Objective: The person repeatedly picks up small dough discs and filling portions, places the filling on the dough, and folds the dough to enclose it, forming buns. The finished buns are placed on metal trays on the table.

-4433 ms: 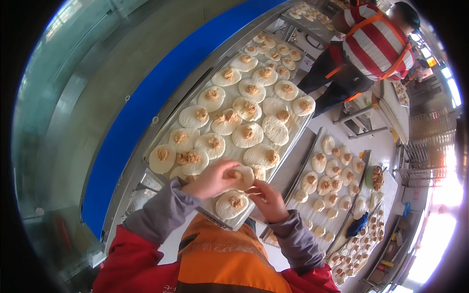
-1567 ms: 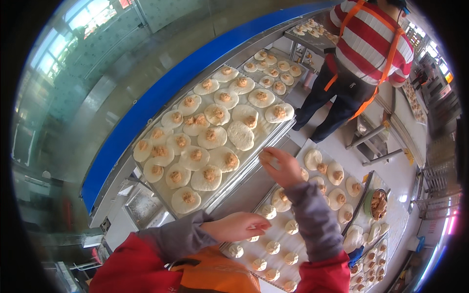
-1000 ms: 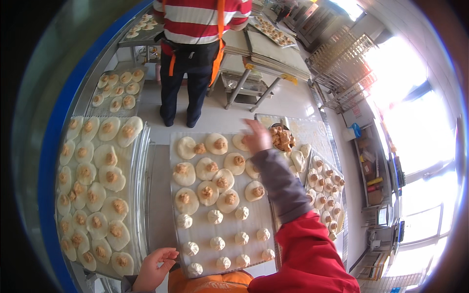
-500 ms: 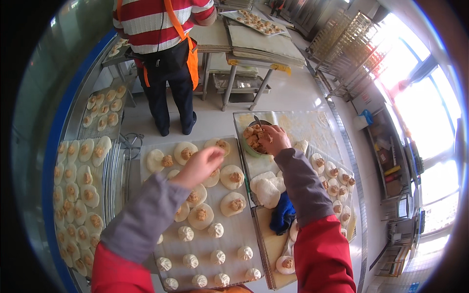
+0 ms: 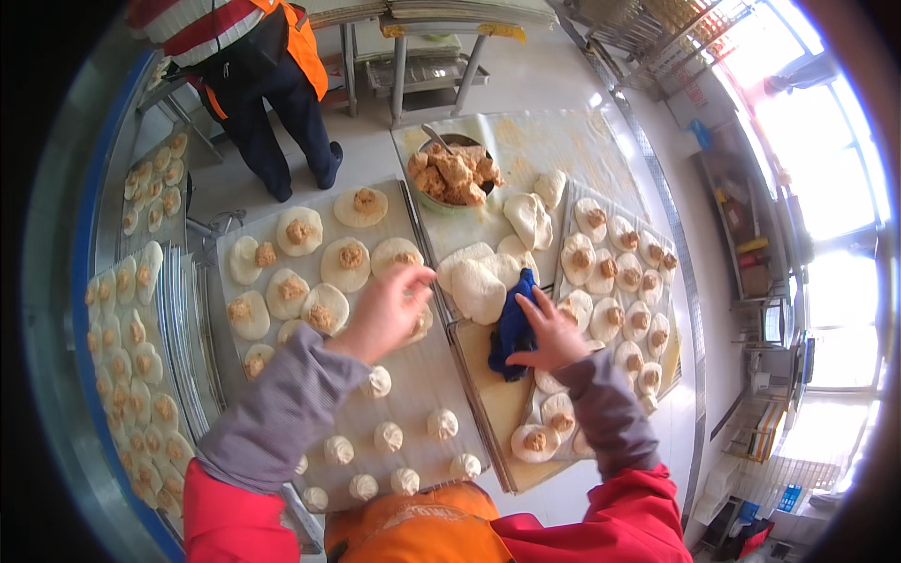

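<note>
My left hand [image 5: 387, 310] hovers over the middle tray [image 5: 422, 394], its fingers curled together with nothing visible in them. Under and beside it lie flat dough rounds [image 5: 345, 264] topped with brown filling. Pleated buns [image 5: 389, 436] fill the tray's near part. My right hand [image 5: 556, 333] is at a bunched blue cloth [image 5: 511, 328], thumb and fingers spread across its right side. Just beyond the cloth sit pieces of plain dough [image 5: 474, 286]. Farther off stands a green bowl [image 5: 441, 202] heaped with filling, a spoon handle [image 5: 435, 136] sticking out.
To the right lies a tray of filled dough rounds [image 5: 631, 279]. Stacked trays [image 5: 188, 319] with more rounds stand at the left. A person in an orange apron [image 5: 298, 52] stands beyond them, back turned. Shelving [image 5: 741, 235] lines the right wall.
My right hand has come back from the filling bowl to the blue cloth, its fingers spreading. My left hand stays curled over the middle tray. The view has shifted.
</note>
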Available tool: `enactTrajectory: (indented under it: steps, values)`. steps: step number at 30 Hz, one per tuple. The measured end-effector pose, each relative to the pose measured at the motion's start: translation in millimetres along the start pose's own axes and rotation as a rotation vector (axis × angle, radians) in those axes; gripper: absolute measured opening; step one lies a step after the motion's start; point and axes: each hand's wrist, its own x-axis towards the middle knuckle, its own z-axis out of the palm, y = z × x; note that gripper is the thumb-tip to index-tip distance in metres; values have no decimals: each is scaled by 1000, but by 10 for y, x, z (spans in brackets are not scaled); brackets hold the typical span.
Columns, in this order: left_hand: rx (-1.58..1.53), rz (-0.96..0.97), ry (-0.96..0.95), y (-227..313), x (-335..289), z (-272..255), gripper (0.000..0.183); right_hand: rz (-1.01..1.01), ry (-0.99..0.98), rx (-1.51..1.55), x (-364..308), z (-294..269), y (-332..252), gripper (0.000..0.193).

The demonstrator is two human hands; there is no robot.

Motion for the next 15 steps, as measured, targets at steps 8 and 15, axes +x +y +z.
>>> enactTrajectory:
  steps: [8,15]
  values:
    - [66,184,-183,158,-682,999,50,139,290,216,-329,422,-81,50]
    - [494,259,-322,139,-995,1254,53,152,272,42,-542,642,-407,67]
